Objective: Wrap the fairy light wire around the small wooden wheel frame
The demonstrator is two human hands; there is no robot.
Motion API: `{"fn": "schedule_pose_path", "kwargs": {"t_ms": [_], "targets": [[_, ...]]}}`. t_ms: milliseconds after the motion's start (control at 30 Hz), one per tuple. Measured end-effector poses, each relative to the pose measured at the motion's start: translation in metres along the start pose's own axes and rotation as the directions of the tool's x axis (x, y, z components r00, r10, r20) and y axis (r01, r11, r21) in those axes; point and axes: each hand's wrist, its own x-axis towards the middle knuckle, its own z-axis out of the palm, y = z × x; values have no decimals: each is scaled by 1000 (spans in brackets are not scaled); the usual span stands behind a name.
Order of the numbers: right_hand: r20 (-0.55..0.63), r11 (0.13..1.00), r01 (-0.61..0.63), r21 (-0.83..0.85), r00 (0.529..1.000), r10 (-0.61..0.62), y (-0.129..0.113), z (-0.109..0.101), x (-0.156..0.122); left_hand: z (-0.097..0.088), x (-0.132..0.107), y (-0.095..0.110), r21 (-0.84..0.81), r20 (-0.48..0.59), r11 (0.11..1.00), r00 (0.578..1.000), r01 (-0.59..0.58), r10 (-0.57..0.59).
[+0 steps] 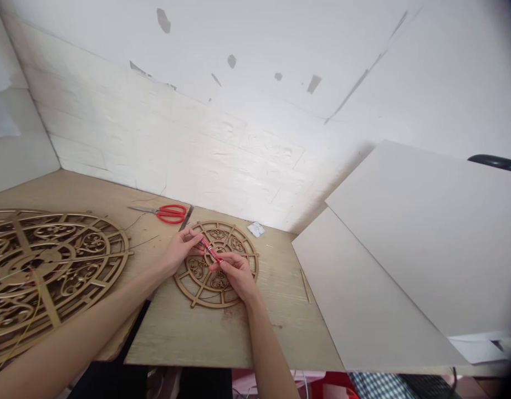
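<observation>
A slim red tube [210, 249] with dark and pale markings is held between my two hands. My left hand [184, 248] pinches its upper left end, and my right hand [236, 272] grips the lower right end. Whether it is a glue tube or a marker is too small to tell. Directly beneath both hands lies a round, gold-brown openwork panel [197, 295] with spokes and scroll patterns, flat on the table. My hands cover part of its middle.
Larger round scrollwork panels [93, 274] with thin wires lie at the left. Red-handled scissors [171, 213] rest near the wall. A small white packet [256, 229] is behind the panel. Big white boards [363, 288] stand at the right, beside a thin stick [306, 286].
</observation>
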Motion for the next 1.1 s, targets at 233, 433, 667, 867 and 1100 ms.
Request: {"fn": "schedule_pose_path", "kwargs": {"t_ms": [233, 433, 667, 867, 1100], "targets": [[4, 1000, -3, 25, 1000, 3, -1, 1, 0, -1, 0, -1, 9, -7, 1000, 1000, 5, -5], [-1, 1000, -12, 23, 1000, 12, -2, 0, -1, 1, 0, -1, 14, -6, 1000, 1000, 2, -1], [8, 999, -11, 32, 1000, 10, -7, 1, -2, 2, -2, -1, 21, -9, 1000, 1000, 15, -15], [7, 999, -16, 29, 1000, 16, -7, 0, -2, 1, -1, -1, 11, -5, 1000, 1000, 16, -16], [-89, 999, 30, 45, 996, -26, -7, -6, -1, 1, 0, -4, -101, -22, 992, 997, 75, -78]]}}
